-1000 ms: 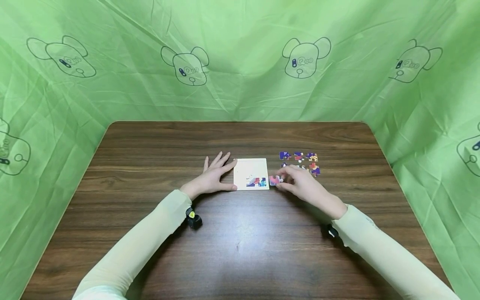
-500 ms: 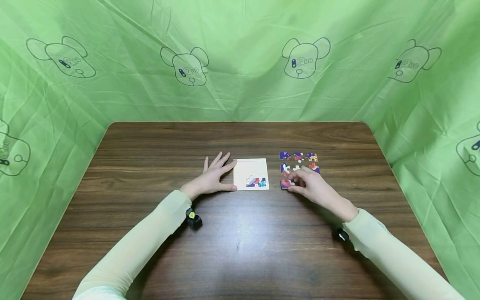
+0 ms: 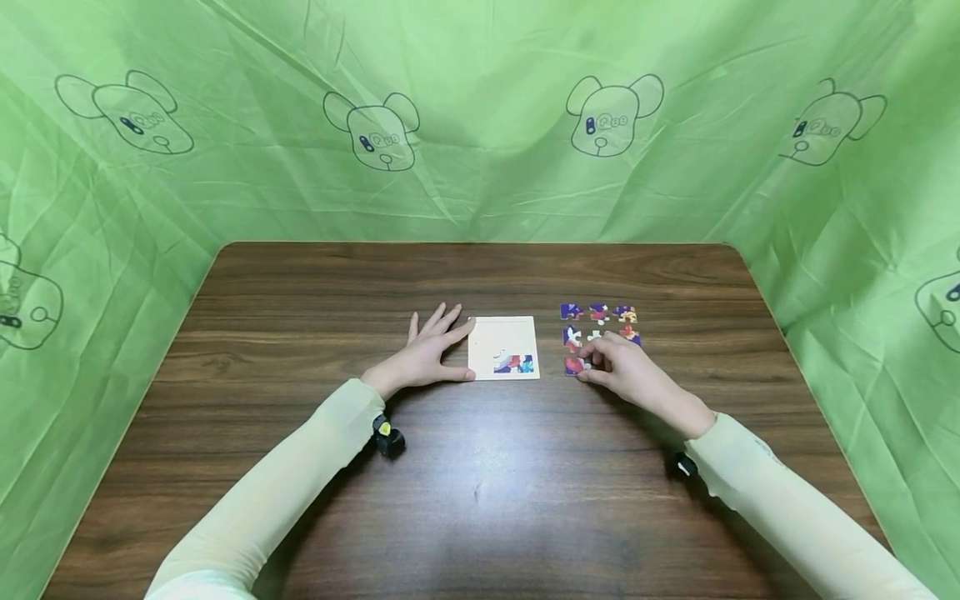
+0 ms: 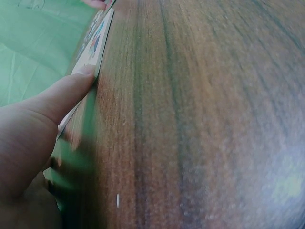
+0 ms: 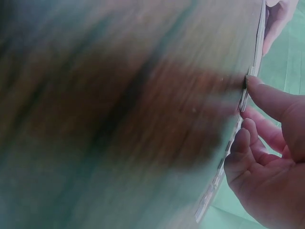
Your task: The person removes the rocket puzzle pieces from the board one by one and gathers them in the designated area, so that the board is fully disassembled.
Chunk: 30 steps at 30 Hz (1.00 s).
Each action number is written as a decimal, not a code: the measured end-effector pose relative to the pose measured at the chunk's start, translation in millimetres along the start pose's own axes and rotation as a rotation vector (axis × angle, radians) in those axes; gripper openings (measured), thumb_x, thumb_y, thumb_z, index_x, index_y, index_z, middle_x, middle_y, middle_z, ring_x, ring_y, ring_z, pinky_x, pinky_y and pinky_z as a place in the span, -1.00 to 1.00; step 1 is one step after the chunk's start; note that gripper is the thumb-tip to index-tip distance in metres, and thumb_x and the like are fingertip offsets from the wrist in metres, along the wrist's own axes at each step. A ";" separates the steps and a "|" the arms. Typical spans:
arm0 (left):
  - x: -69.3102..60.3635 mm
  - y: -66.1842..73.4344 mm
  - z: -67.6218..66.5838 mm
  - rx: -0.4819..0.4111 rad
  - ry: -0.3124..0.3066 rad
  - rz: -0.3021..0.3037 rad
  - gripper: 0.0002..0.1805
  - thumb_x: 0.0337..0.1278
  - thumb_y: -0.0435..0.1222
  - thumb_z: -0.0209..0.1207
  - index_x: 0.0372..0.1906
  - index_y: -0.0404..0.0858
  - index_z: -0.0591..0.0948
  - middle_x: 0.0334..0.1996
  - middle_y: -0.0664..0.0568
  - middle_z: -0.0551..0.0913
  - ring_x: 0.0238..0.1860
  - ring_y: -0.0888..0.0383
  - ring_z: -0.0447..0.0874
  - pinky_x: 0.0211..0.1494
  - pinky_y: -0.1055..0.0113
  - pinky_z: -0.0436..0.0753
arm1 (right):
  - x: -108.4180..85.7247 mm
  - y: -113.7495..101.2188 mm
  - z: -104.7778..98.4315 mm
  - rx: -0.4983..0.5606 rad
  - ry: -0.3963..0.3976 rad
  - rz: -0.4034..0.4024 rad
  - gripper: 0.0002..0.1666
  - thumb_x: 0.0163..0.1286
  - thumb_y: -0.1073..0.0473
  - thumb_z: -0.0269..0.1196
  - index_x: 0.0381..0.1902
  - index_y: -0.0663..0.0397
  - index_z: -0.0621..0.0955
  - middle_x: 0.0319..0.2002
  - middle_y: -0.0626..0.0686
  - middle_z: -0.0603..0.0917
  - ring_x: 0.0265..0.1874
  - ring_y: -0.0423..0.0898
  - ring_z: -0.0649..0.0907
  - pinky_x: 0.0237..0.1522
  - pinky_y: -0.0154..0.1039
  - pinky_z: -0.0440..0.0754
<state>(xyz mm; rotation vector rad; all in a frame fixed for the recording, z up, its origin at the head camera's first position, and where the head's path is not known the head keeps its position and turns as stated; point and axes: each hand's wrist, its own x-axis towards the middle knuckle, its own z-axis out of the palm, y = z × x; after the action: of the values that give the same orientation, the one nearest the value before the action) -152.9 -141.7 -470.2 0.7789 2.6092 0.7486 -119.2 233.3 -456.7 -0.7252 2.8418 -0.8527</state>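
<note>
A pale square puzzle tray (image 3: 495, 333) lies on the table, with a few joined puzzle pieces (image 3: 513, 364) in its lower right part. My left hand (image 3: 420, 354) rests at the tray's left side, fingers spread and straight, and in the left wrist view the thumb (image 4: 71, 93) touches the tray's edge. To the tray's right, my right hand (image 3: 618, 371) pinches a pink and purple puzzle piece (image 3: 573, 367) between thumb and fingers, low over the table. In the right wrist view this piece (image 5: 246, 90) shows edge-on. The hand partly covers pieces behind it.
Several loose puzzle pieces (image 3: 597, 312) lie in rows just beyond the right hand. The brown wooden table (image 3: 480, 483) reaches to green curtains (image 3: 480, 192) at the back and both sides.
The right hand has carried the pink puzzle piece rightward, from the tray's right edge to beside the loose pieces, and barely moved in the last half second. The left hand stays put.
</note>
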 end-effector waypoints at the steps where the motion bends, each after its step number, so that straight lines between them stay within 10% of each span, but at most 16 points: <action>1: 0.4 -0.2 0.1 0.002 -0.001 0.001 0.05 0.21 0.11 0.41 0.67 -0.11 0.17 0.69 -0.19 -0.12 0.68 -0.22 -0.39 0.51 -0.41 -0.52 | 0.2 0.5 0.0 -0.001 0.002 -0.001 -0.70 0.27 0.22 0.53 -0.09 0.18 0.73 -0.34 0.02 0.59 -0.37 -0.11 0.51 -0.34 -0.24 0.50; 30: 0.1 -0.5 0.5 -0.006 0.008 0.009 0.04 0.21 0.10 0.41 0.66 -0.15 0.19 0.69 -0.23 -0.10 0.68 -0.25 -0.36 0.51 -0.42 -0.50 | -3.6 4.9 -1.0 -0.057 0.048 -0.059 -0.75 0.31 0.25 0.49 -0.09 0.18 0.72 -0.31 0.03 0.61 -0.30 -0.05 0.56 -0.25 -0.10 0.58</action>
<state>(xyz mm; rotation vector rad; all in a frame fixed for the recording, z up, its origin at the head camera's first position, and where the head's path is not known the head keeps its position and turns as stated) -152.9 -141.9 -470.9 0.7882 2.6111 0.7628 -118.3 239.0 -458.7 -0.8102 2.9117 -0.8105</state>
